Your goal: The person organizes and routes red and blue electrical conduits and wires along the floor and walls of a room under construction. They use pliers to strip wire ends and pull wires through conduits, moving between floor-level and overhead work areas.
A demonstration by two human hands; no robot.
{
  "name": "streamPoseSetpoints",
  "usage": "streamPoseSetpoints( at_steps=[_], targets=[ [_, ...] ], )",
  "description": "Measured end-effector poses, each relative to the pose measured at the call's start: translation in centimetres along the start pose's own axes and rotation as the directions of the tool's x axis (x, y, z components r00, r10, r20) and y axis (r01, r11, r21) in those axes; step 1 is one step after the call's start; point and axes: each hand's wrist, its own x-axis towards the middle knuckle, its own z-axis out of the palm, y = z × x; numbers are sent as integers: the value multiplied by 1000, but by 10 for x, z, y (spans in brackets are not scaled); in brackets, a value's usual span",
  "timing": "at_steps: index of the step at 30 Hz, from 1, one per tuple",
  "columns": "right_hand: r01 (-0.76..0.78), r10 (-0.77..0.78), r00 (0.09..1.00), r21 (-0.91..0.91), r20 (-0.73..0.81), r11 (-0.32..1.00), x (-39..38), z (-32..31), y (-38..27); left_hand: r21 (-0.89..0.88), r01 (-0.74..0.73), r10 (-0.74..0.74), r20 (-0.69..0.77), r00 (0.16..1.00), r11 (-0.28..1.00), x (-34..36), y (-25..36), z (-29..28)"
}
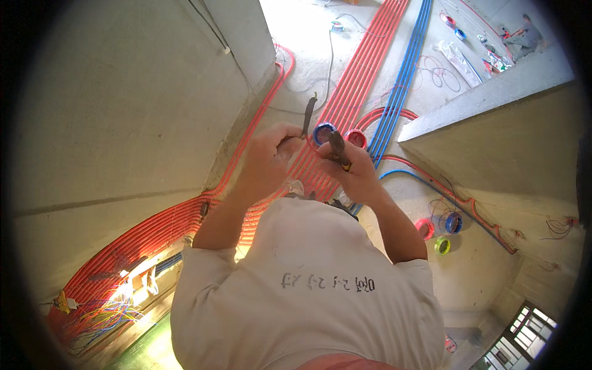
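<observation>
In front of my chest, my left hand (268, 154) pinches a thin dark strip, perhaps a taped cable end (309, 114), which points up and away with a light yellowish tip. Facing it, my right hand (357, 172) is wrapped round a dark, pliers-like tool (337, 147); its exact kind is hard to make out. A thin red wire (312, 145) runs between the two hands. Just beyond them, a blue wire coil (323, 134) and a red wire coil (356, 139) appear, partly hidden by my right hand.
Red conduits (364, 61) and blue conduits (407, 68) run along the floor. More red conduits (142, 237) curve left beside a wall (123, 111). Red (424, 229), blue (454, 222) and green coils (442, 245) lie right. A person (524, 38) sits at the far right.
</observation>
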Motion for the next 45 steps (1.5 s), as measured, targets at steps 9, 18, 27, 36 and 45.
streamPoseSetpoints(
  at_steps=[9, 18, 27, 36, 45],
  targets=[
    [-123, 58, 979, 340, 196, 932, 6, -8, 0, -235, 196, -160, 161, 974, 952, 8, 13, 0],
    [-263, 196, 955, 338, 221, 904, -11, -29, -17, 201, -84, -4, 403, 915, 976, 17, 37, -34],
    [-262, 163, 955, 451, 248, 853, -12, -52, -6, -836, -42, 295, 145, 944, 548, 7, 46, 8],
    [-64, 67, 969, -20, 236, 998, -42, -62, -46, -750, 159, 124, 306, 944, 642, 16, 57, -16],
    [104, -89, 977, -70, 191, 992, -64, -66, -47, -614, 263, -38, 355, 934, 744, 10, 75, -28]
  ],
)
